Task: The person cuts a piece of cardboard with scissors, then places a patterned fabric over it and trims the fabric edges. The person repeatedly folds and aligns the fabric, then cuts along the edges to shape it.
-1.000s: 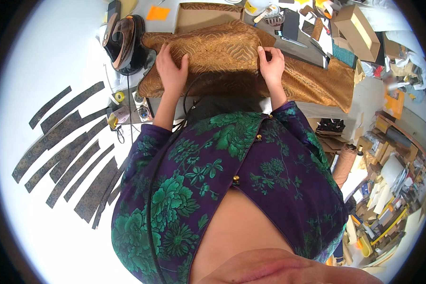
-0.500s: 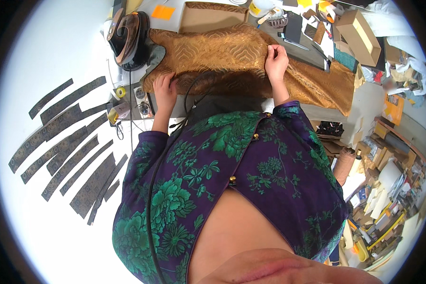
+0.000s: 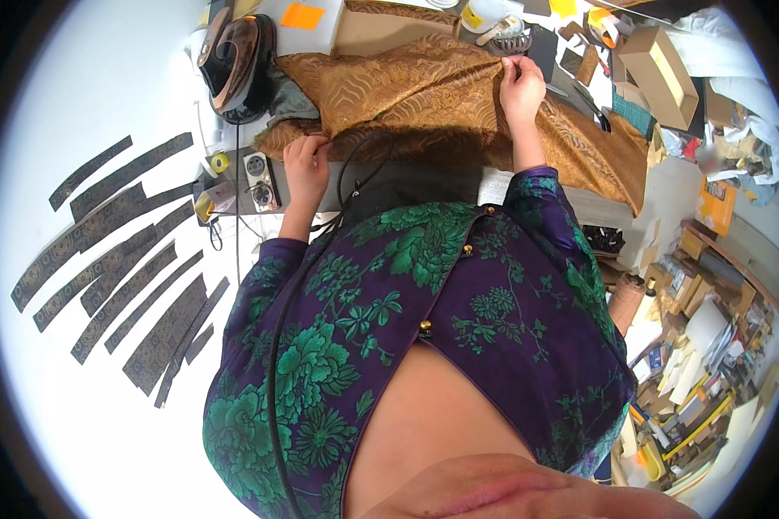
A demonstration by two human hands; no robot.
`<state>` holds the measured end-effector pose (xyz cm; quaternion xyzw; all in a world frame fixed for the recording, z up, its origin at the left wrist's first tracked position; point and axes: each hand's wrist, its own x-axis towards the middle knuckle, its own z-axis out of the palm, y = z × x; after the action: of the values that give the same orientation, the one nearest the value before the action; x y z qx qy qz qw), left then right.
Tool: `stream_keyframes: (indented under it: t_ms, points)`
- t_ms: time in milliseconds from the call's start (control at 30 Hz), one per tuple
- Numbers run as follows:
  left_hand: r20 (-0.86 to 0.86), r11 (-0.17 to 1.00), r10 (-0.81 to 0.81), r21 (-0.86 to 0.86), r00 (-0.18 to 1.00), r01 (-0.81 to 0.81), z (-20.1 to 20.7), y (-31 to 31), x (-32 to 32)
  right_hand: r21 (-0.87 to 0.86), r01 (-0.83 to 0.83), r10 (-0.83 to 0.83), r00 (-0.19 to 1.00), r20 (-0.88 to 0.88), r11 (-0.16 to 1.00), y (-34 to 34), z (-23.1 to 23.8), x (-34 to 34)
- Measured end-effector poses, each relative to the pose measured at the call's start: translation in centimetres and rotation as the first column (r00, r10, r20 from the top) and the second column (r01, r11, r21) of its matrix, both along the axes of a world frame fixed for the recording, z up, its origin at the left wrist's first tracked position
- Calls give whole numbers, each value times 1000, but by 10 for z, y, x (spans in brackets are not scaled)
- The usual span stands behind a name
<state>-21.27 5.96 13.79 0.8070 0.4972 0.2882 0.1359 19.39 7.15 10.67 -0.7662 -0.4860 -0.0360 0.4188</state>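
Observation:
A length of golden-brown patterned fabric (image 3: 407,86) lies across the worktable, with raised folds in its middle. My left hand (image 3: 305,169) is closed on the fabric's near edge at the left. My right hand (image 3: 521,91) pinches a fold of it higher up and to the right, pulling a crease taut between the two hands. Past my right wrist the fabric runs on to the table's right corner. A dark clothes iron (image 3: 241,65) stands upright left of the fabric, beside a bunched grey cloth (image 3: 296,102).
Behind the fabric sits a shallow cardboard box (image 3: 389,33); an orange paper (image 3: 302,16) is beside it. A power strip (image 3: 260,180) is at the left edge. Dark patterned strips (image 3: 86,233) hang on the white wall. An open box (image 3: 658,73) stands far right.
My right hand has moved up and right with its pinch of fabric. The cloth has shifted from lying fairly smooth to diagonal folds. My left hand has barely moved.

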Motion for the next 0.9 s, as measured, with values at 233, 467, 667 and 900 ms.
stream_keyframes:
  t_ms: [233,467,667,900]
  points:
    - [97,986,77,138,992,-90,32,20,27,-59,2,-5,998,-60,998,-3,-21,-4]
    - [-100,977,-199,57,975,206,25,98,76,-9,-18,17,991,-130,1000,-15,-17,-5]
    - [-300,981,-137,90,944,171,-3,67,86,43,-48,54,987,-152,998,-24,-12,-7]
    - [124,973,230,-7,965,-231,6,39,61,15,-11,14,981,-195,1000,-28,-19,-10]
